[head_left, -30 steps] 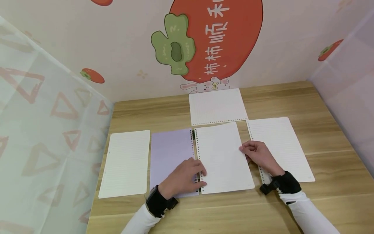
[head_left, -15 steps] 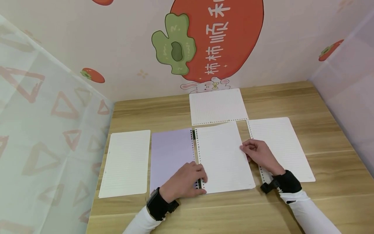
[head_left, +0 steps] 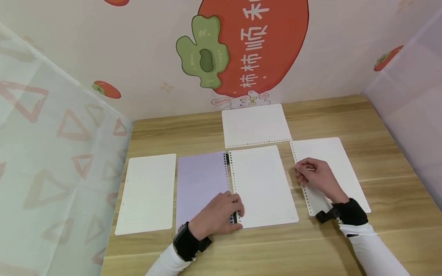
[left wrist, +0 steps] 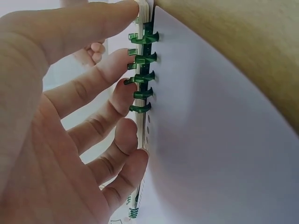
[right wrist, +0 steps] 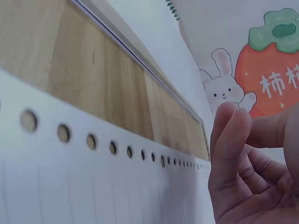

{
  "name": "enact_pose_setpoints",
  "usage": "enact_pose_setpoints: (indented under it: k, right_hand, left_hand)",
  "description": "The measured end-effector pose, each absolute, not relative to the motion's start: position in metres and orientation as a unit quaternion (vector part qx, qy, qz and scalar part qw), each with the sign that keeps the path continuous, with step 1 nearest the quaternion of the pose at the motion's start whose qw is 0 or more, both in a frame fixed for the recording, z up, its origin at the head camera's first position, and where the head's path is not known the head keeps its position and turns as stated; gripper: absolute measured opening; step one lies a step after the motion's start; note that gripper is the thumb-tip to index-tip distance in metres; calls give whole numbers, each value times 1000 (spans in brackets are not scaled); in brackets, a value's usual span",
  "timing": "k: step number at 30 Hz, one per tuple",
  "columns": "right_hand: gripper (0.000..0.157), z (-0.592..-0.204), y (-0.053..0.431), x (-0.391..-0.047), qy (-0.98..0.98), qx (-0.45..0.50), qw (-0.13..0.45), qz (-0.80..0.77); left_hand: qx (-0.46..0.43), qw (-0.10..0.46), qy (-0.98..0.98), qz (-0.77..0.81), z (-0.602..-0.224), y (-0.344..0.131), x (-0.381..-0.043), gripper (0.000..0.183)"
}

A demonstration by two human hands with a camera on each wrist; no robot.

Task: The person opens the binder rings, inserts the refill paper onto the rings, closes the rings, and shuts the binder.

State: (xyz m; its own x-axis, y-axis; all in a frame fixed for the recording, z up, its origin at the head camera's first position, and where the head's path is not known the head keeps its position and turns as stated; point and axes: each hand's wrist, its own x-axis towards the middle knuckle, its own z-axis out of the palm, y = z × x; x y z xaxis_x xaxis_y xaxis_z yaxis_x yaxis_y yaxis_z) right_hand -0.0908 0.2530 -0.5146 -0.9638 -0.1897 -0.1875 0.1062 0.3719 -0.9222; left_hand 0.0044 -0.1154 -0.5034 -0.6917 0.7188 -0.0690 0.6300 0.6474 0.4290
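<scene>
A ring-bound notebook lies open mid-table, its purple cover point(head_left: 200, 172) to the left and a stack of ruled pages point(head_left: 264, 184) to the right. My left hand point(head_left: 217, 214) rests across the spine near its lower end. Close up in the left wrist view, the fingertips and thumb touch the page stack's edge beside green binding rings point(left wrist: 144, 77). To the right, my right hand point(head_left: 319, 178) hovers over the punched edge of a loose ruled sheet point(head_left: 333, 153). Its fingers are loosely curled near the thumb, with nothing seen between them.
Another ruled sheet point(head_left: 148, 191) lies left of the notebook. Behind the notebook, a punched sheet point(head_left: 255, 124) lies sideways against the printed backdrop point(head_left: 148, 57). The wooden table point(head_left: 276, 249) has fabric walls on its sides.
My right hand has let go of the notebook pages' right edge and moved right over the loose sheet. The pages lie flatter. My left hand has shifted slightly down along the spine.
</scene>
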Motion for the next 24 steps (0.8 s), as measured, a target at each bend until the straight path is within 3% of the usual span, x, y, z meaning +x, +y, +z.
enact_pose_setpoints:
  k: [10,15,24]
  right_hand:
    - [34,-512,280,-90,845,-31,69,-530]
    - [31,-509,299,-87,865,-29,24,-500]
    - [24,-499,333,-84,935,-64,-55,-345]
  left_hand:
    - [388,116,896,182,-497,-105,-11,24]
    - [386,94,900,177,-491,-80,-29,23]
    - [381,92,906,161,-487,-21,-60,37]
